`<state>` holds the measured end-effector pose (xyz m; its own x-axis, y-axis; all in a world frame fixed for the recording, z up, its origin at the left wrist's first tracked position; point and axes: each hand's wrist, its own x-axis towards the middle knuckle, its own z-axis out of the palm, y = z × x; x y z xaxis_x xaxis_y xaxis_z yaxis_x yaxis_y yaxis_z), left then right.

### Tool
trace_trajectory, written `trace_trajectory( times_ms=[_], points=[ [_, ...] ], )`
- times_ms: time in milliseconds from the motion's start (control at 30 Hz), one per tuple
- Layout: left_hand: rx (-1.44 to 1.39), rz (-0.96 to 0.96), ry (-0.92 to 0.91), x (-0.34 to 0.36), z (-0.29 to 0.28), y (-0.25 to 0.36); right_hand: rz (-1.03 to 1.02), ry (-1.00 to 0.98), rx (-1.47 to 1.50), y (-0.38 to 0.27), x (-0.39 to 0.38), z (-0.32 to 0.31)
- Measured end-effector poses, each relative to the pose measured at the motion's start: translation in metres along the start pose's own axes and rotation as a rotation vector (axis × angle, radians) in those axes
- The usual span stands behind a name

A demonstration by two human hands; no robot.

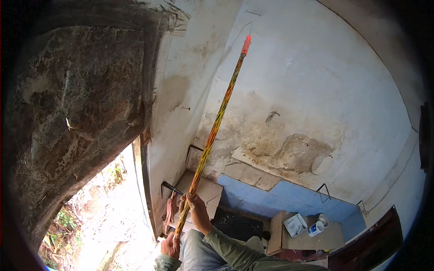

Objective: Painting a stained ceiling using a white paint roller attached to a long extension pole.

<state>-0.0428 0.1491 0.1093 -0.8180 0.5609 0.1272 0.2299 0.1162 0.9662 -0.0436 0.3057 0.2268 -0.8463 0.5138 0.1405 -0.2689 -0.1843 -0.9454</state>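
Note:
A long pole (217, 124), patterned in yellow, orange and black, slants up from my hands toward the far wall. My right hand (197, 211) wraps round it partway up. Lower down, my left hand (171, 246) is closed on the pole's near end. At the far end sits a red handle (246, 45) with a thin bent wire rod coming out of it, like a paint roller frame. Against the pale wall I cannot make out a roller sleeve, nor tell whether the tip touches the wall.
The white wall (312, 95) has a stained, peeling patch (300, 153) above blue tiles (246, 194). A counter (332, 237) at the lower right bears a white tray (295, 225) and a white tub (315, 228). At left, a dark panel (86, 95) hangs over a bright opening.

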Motion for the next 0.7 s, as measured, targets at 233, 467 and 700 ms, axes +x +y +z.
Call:
trace_trajectory(
  times_ms=[233,467,700],
  points=[
    [0.166,-0.025,-0.093,-0.041,0.004,0.001,-0.004,0.035,-0.192,0.017,-0.035,-0.021],
    [0.139,-0.04,-0.07,-0.029,0.004,0.049,0.002,0.059,-0.227,0.0,-0.03,-0.031],
    [0.041,0.012,-0.055,0.011,0.036,0.025,-0.004,0.1,-0.119,-0.022,0.004,-0.041]
  ],
)
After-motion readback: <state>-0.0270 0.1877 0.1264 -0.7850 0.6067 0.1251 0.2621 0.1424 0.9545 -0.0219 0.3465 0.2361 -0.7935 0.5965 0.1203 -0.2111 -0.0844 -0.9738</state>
